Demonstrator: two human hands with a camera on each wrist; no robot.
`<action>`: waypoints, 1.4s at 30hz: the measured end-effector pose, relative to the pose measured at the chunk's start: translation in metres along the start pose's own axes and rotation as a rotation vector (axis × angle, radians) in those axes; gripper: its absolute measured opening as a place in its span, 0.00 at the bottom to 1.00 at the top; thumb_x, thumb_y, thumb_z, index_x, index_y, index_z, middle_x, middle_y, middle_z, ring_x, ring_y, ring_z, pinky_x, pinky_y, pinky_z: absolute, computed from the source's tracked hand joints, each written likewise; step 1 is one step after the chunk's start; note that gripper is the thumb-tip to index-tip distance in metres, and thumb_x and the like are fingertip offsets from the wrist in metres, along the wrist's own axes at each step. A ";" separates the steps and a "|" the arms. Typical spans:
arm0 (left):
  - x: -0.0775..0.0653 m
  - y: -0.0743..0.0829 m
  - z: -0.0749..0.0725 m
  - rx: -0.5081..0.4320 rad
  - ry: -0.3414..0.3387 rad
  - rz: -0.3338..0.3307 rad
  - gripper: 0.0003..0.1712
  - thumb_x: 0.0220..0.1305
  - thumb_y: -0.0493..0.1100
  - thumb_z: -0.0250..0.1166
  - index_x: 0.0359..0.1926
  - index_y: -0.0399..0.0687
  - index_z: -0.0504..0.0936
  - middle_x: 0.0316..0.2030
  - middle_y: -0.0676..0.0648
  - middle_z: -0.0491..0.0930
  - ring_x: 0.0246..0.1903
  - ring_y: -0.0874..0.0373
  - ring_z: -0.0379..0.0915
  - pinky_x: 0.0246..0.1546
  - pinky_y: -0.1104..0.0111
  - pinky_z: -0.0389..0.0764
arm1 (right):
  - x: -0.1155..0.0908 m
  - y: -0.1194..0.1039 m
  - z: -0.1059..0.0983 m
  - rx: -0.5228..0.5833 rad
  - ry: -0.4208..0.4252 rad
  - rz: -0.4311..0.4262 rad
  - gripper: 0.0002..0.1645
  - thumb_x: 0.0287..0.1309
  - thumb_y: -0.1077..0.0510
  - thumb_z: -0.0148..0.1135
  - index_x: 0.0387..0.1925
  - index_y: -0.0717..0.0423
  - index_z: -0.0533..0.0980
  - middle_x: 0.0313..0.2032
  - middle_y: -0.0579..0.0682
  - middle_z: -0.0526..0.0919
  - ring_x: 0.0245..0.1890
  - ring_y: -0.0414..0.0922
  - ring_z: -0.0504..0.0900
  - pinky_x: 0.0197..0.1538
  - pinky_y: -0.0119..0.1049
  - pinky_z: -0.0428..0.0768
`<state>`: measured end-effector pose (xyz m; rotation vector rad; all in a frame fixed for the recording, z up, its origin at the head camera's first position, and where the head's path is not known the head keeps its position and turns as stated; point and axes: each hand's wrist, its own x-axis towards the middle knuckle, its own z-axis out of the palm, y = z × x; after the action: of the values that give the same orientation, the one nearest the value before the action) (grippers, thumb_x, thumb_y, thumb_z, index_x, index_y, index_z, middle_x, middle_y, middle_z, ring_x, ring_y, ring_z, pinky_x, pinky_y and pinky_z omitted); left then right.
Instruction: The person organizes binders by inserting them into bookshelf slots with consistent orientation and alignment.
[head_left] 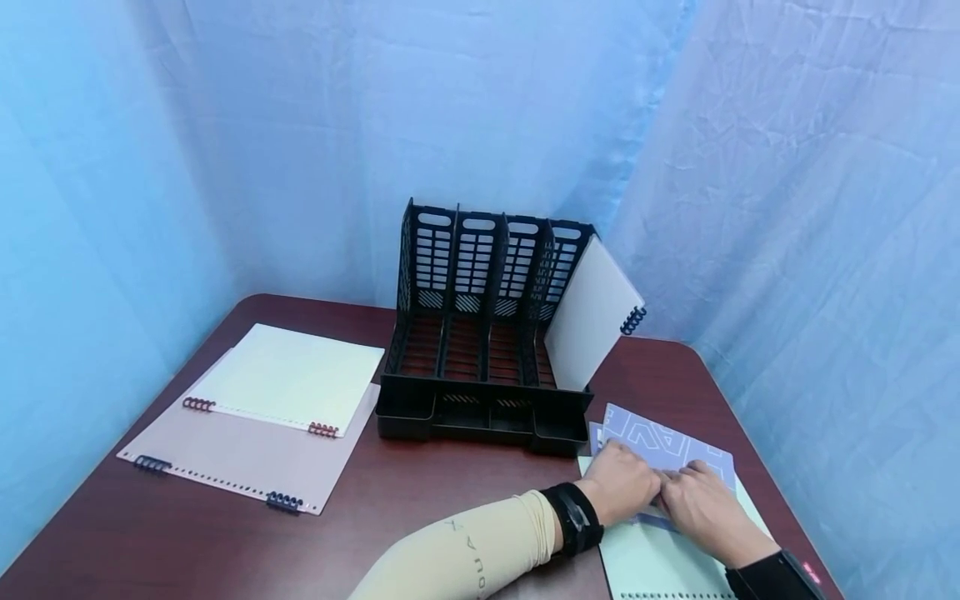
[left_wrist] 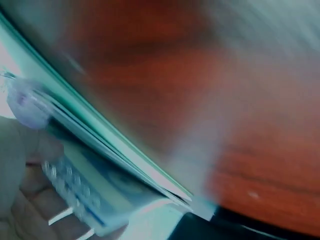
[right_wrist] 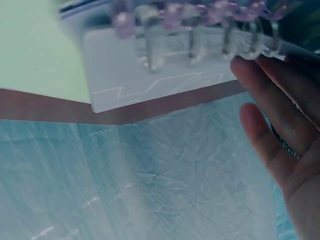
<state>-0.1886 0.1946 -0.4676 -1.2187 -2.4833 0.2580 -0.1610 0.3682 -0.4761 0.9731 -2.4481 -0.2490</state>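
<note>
Lavender notebook [head_left: 669, 446], white line pattern; black rack [head_left: 483, 387]

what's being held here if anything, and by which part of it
The left hand grips the purple notebook by its ring-bound edge; whether the right hand, at the same edge, grips too cannot be told.

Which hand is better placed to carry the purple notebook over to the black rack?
Probably the left hand: it holds the purple notebook and is nearer the black rack. The right hand lies farther from it.
</note>
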 end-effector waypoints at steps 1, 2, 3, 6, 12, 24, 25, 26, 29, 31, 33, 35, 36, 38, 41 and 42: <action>0.000 0.001 0.000 -0.002 0.011 -0.012 0.08 0.72 0.60 0.61 0.35 0.75 0.83 0.32 0.66 0.84 0.33 0.67 0.77 0.37 0.68 0.73 | 0.000 -0.001 0.000 -0.007 0.021 -0.002 0.39 0.81 0.40 0.15 0.20 0.45 0.66 0.17 0.39 0.70 0.16 0.41 0.69 0.29 0.43 0.69; 0.000 0.002 0.000 -0.001 0.018 -0.023 0.08 0.71 0.61 0.61 0.35 0.75 0.83 0.33 0.67 0.84 0.33 0.67 0.77 0.38 0.68 0.72 | 0.001 -0.002 0.001 -0.014 0.036 -0.003 0.39 0.81 0.40 0.16 0.19 0.45 0.66 0.16 0.40 0.70 0.15 0.42 0.69 0.29 0.43 0.69; 0.001 0.003 -0.001 0.000 0.026 -0.034 0.08 0.70 0.62 0.61 0.35 0.76 0.83 0.33 0.67 0.84 0.34 0.67 0.77 0.39 0.67 0.72 | 0.001 -0.002 0.001 -0.019 0.047 -0.001 0.39 0.81 0.40 0.16 0.19 0.44 0.66 0.16 0.40 0.70 0.15 0.42 0.69 0.29 0.43 0.69; 0.001 0.006 -0.003 0.005 0.026 -0.056 0.07 0.70 0.60 0.61 0.36 0.76 0.84 0.34 0.66 0.85 0.35 0.65 0.79 0.45 0.62 0.74 | 0.001 -0.005 0.000 -0.023 0.038 0.016 0.38 0.81 0.39 0.19 0.17 0.43 0.64 0.16 0.39 0.70 0.15 0.42 0.70 0.30 0.43 0.69; 0.001 0.007 -0.007 0.015 0.033 -0.074 0.08 0.69 0.57 0.62 0.34 0.75 0.87 0.32 0.65 0.85 0.34 0.64 0.80 0.49 0.56 0.78 | 0.002 -0.007 -0.004 -0.007 0.009 0.041 0.29 0.74 0.38 0.36 0.17 0.42 0.63 0.16 0.39 0.68 0.17 0.42 0.71 0.31 0.43 0.69; 0.003 -0.005 -0.013 0.051 0.037 -0.053 0.13 0.74 0.52 0.60 0.30 0.74 0.83 0.26 0.63 0.81 0.28 0.64 0.77 0.43 0.63 0.78 | 0.010 -0.016 -0.019 -0.053 0.056 0.223 0.34 0.81 0.48 0.29 0.15 0.50 0.63 0.16 0.46 0.61 0.13 0.41 0.60 0.17 0.39 0.60; 0.003 -0.006 -0.014 0.058 0.056 -0.053 0.13 0.74 0.52 0.60 0.29 0.74 0.83 0.25 0.63 0.81 0.28 0.64 0.76 0.41 0.64 0.77 | 0.011 -0.017 -0.021 -0.054 0.039 0.247 0.31 0.80 0.52 0.37 0.15 0.51 0.63 0.16 0.46 0.61 0.12 0.41 0.61 0.15 0.40 0.61; 0.003 -0.007 -0.015 0.067 0.083 -0.053 0.14 0.74 0.52 0.60 0.29 0.74 0.83 0.25 0.62 0.80 0.28 0.64 0.75 0.39 0.65 0.75 | 0.012 -0.019 -0.024 -0.059 0.019 0.267 0.27 0.76 0.56 0.45 0.15 0.52 0.65 0.16 0.47 0.63 0.11 0.42 0.63 0.15 0.40 0.63; 0.003 -0.011 -0.019 0.092 0.167 -0.048 0.13 0.73 0.54 0.61 0.28 0.71 0.84 0.23 0.60 0.79 0.28 0.63 0.74 0.35 0.67 0.72 | 0.015 -0.023 -0.029 -0.059 -0.004 0.311 0.18 0.54 0.69 0.64 0.17 0.55 0.67 0.17 0.49 0.65 0.11 0.44 0.67 0.14 0.42 0.67; 0.003 -0.015 -0.021 0.100 0.218 -0.043 0.13 0.74 0.53 0.59 0.31 0.68 0.84 0.25 0.60 0.80 0.30 0.63 0.75 0.36 0.68 0.72 | 0.017 -0.023 -0.031 -0.059 0.004 0.334 0.17 0.49 0.72 0.66 0.17 0.57 0.68 0.17 0.50 0.66 0.11 0.45 0.68 0.14 0.42 0.68; 0.003 -0.020 -0.023 0.112 0.264 -0.028 0.11 0.76 0.52 0.57 0.37 0.64 0.85 0.30 0.59 0.82 0.36 0.63 0.78 0.41 0.68 0.74 | 0.017 -0.022 -0.033 -0.042 0.030 0.351 0.16 0.47 0.73 0.67 0.18 0.58 0.68 0.17 0.50 0.66 0.11 0.45 0.67 0.14 0.42 0.68; 0.003 -0.026 -0.025 0.109 0.310 -0.016 0.11 0.78 0.50 0.54 0.46 0.60 0.84 0.40 0.58 0.84 0.44 0.62 0.79 0.50 0.66 0.75 | 0.016 -0.019 -0.035 -0.028 0.078 0.373 0.15 0.46 0.73 0.67 0.20 0.60 0.69 0.17 0.51 0.66 0.11 0.46 0.68 0.13 0.43 0.68; 0.002 -0.029 -0.027 0.107 0.332 -0.013 0.13 0.79 0.49 0.52 0.52 0.58 0.83 0.46 0.56 0.84 0.50 0.61 0.78 0.55 0.65 0.74 | 0.015 -0.017 -0.037 -0.020 0.108 0.388 0.14 0.45 0.73 0.68 0.21 0.61 0.69 0.17 0.51 0.66 0.11 0.46 0.68 0.13 0.43 0.67; 0.002 -0.036 -0.030 0.093 0.383 -0.013 0.18 0.78 0.49 0.52 0.62 0.55 0.79 0.59 0.52 0.80 0.60 0.58 0.74 0.65 0.62 0.70 | 0.014 -0.014 -0.041 0.000 0.181 0.423 0.12 0.45 0.73 0.68 0.23 0.63 0.71 0.18 0.53 0.69 0.11 0.47 0.69 0.13 0.45 0.68; 0.001 -0.048 -0.034 0.029 0.460 -0.037 0.27 0.76 0.52 0.55 0.72 0.51 0.71 0.70 0.46 0.71 0.69 0.54 0.67 0.71 0.60 0.64 | 0.015 -0.007 -0.047 0.030 0.298 0.477 0.07 0.49 0.75 0.67 0.28 0.68 0.75 0.21 0.59 0.74 0.14 0.52 0.74 0.16 0.50 0.73; 0.001 -0.052 -0.036 0.012 0.485 -0.046 0.30 0.75 0.54 0.56 0.73 0.50 0.69 0.71 0.45 0.70 0.69 0.53 0.67 0.71 0.60 0.64 | 0.015 -0.005 -0.049 0.036 0.330 0.495 0.06 0.49 0.75 0.66 0.30 0.69 0.76 0.22 0.60 0.75 0.15 0.53 0.75 0.17 0.51 0.74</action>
<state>-0.2129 0.1632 -0.4181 -1.0650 -2.0803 -0.0353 -0.1425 0.3544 -0.4296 0.3585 -2.2962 0.1180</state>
